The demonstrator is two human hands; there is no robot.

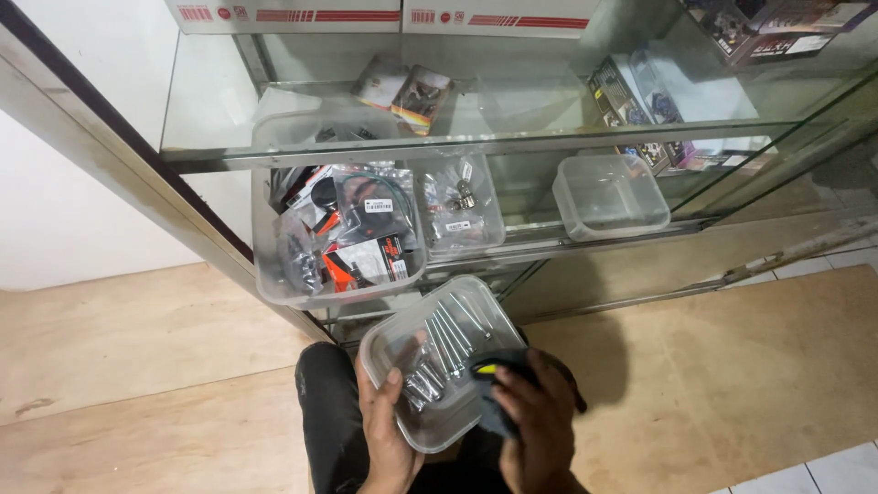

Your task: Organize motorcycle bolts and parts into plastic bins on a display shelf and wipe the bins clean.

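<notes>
Head view: wooden floor (137, 357) fronts a glass display cabinet (512, 137).

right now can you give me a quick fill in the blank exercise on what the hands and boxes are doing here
1. The left hand holds a clear plastic box of long metal ____.
2. The right hand holds a dark ____ against that box.
3. The clear box on the glass shelf is ____.

Missing words: bolts; cloth; empty
</notes>
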